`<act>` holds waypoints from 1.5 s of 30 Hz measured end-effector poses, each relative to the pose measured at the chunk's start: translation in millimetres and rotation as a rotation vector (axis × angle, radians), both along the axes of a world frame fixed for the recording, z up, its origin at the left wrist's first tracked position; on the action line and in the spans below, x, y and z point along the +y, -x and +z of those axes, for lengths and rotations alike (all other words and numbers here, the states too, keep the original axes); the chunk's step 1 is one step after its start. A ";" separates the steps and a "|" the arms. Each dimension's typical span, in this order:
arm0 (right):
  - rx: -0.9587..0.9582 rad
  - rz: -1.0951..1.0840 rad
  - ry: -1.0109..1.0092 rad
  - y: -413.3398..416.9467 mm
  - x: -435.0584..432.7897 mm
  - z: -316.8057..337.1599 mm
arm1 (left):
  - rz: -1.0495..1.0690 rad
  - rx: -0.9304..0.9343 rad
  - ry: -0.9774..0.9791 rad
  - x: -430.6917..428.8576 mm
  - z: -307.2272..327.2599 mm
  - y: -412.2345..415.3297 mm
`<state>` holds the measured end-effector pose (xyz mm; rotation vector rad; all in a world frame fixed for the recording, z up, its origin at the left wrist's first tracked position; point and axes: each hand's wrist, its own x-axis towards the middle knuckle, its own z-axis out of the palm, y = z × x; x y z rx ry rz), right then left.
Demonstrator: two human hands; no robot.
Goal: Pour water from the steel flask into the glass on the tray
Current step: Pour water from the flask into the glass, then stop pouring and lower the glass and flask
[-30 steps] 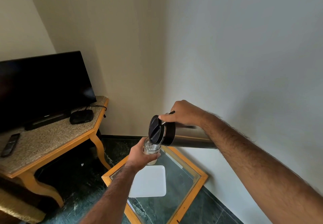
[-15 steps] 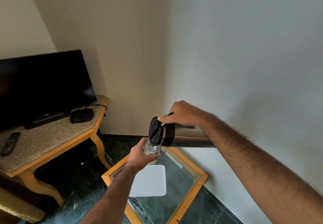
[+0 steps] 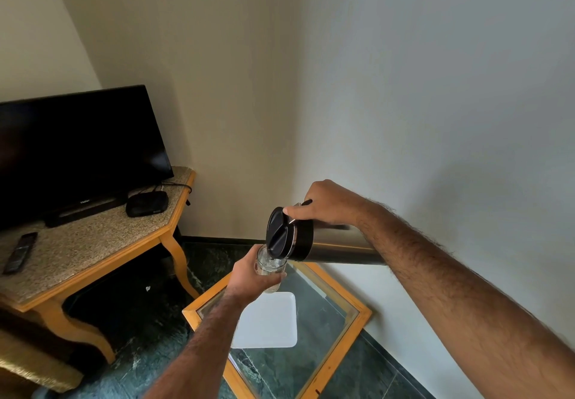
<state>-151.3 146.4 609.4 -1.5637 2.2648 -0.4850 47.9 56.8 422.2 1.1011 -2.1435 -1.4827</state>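
Two bare hands work above a glass-topped counter (image 3: 339, 336) with a wooden frame. The right hand (image 3: 326, 202) grips the steel flask (image 3: 339, 247), fingers wrapped over its black collar, and holds it nearly level with the black lid over the glass (image 3: 270, 269). The left hand (image 3: 252, 277) is closed around that glass, holding it in the air above the white tray (image 3: 270, 324).

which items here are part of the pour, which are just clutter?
In use: steel flask in right hand; glass in left hand; white tray on glass-top table.

Lying about: TV, black box, remote, stone-top stand.
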 end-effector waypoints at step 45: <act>-1.249 -1.070 0.891 54.7 78.8 -425.4 | 0.151 -0.165 0.048 -26.7 -285.5 36.5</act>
